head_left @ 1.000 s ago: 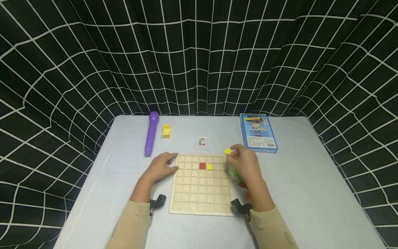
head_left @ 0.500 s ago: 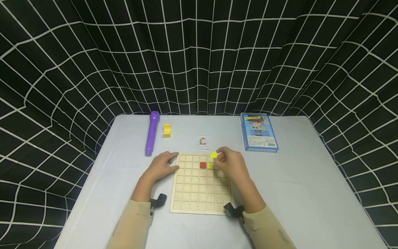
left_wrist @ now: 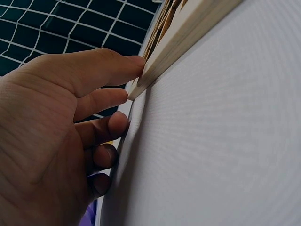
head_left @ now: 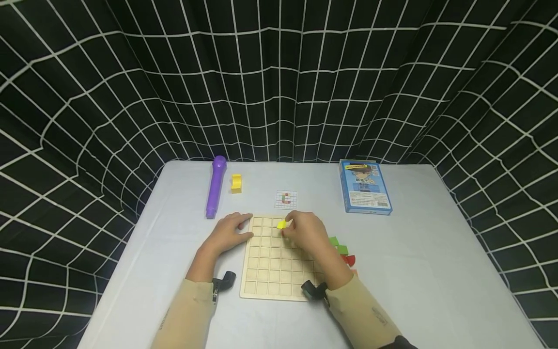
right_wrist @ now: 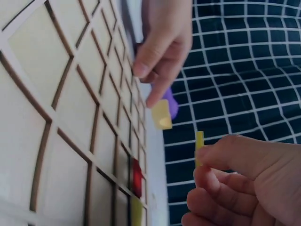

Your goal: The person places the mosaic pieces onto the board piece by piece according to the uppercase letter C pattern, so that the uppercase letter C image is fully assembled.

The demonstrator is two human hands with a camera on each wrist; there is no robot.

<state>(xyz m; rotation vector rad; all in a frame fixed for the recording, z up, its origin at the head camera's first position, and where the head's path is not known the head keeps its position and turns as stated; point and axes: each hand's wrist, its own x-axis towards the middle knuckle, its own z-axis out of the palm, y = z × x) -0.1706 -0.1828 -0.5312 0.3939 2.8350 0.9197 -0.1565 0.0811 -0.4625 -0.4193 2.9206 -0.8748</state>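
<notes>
My right hand (head_left: 307, 230) pinches a thin yellow tile (head_left: 281, 224) between thumb and fingertip, over the upper part of the wooden grid board (head_left: 270, 264). In the right wrist view this tile (right_wrist: 199, 141) is edge-on and apart from the board. Below it, a red square tile (right_wrist: 136, 178) and a second yellow tile (right_wrist: 136, 211) sit in neighbouring cells; my right hand mostly covers them in the head view. My left hand (head_left: 226, 230) touches the board's left edge with thumb and index finger, the other fingers loosely bent in the left wrist view.
Green tiles (head_left: 333, 241) and red tiles (head_left: 350, 261) lie right of the board, partly behind my right forearm. Behind the board are a small pattern card (head_left: 286, 199), a yellow block (head_left: 236, 183), a purple microphone-shaped stick (head_left: 215, 186) and a blue box (head_left: 365, 187).
My right hand has carried the pinched yellow tile leftward from beyond the board's upper right corner to above the red tile. My left hand has stayed at the board's edge.
</notes>
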